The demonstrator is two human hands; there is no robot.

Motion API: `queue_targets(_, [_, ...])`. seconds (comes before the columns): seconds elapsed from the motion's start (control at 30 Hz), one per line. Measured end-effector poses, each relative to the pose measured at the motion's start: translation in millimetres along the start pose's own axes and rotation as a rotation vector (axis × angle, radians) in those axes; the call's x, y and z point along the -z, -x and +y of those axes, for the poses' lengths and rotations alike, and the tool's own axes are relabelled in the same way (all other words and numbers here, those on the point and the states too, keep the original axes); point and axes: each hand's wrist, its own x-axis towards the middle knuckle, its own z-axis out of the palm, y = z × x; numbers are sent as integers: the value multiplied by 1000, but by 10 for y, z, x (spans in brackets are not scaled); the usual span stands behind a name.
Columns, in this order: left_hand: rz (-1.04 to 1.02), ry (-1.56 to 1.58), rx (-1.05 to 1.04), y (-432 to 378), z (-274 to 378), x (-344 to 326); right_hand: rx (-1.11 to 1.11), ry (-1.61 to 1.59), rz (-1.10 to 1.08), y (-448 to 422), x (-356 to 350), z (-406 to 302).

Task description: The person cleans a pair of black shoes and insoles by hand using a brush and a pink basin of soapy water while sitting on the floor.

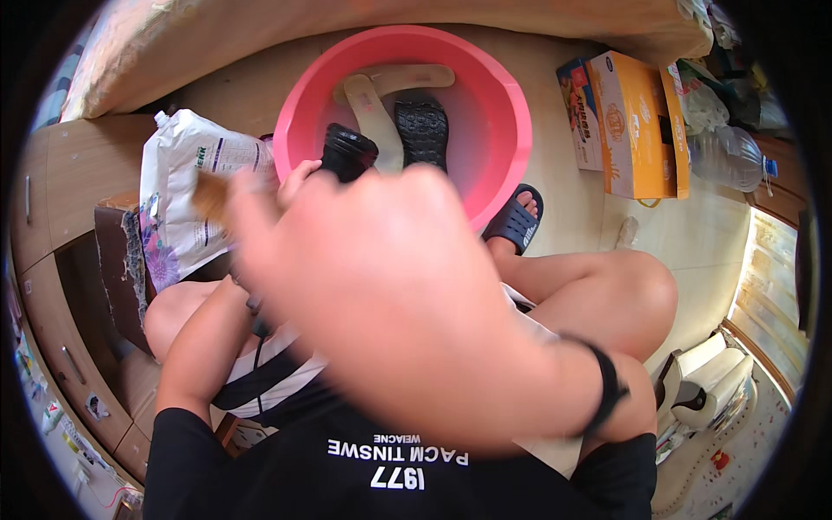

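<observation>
Close to the camera, my blurred right hand (pixel 364 247) is curled, with a brown wooden-looking object (pixel 213 198) sticking out past its fingers on the left; what the object is cannot be told. Behind it, my left hand (pixel 301 181) shows only partly, its fingers on a black shoe (pixel 350 153) at the left side of a pink plastic basin (pixel 517 130). A second black shoe (pixel 422 130), its patterned sole up, lies in the basin's cloudy water. Two pale insoles (pixel 416 77) lie there too, crossing near one end. My right hand hides the basin's near side.
A white plastic refill bag (pixel 195 156) stands left of the basin on a worn brown box (pixel 117 273), beside wooden cabinets (pixel 78 188). At right are an orange carton (pixel 634 130) and a clear plastic bottle (pixel 728 156). A slippered foot (pixel 517 218) rests by the basin.
</observation>
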Motion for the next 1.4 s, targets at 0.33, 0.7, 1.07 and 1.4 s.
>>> queue_targets(0.33, [130,-109,-8,129,24,-117,-445,-33,227,63,-873,1162])
queue_targets(0.7, [107,-3,3,103,32,-114,-313,91,160,200,-1375,1132])
queue_targets(1.07, [108,-9,-6,147,13,-164,-391,121,192,182,-1374,1180])
queue_targets(1.4, [51,-71,-7,238,57,-261,-340,323,153,204,-1446,1107])
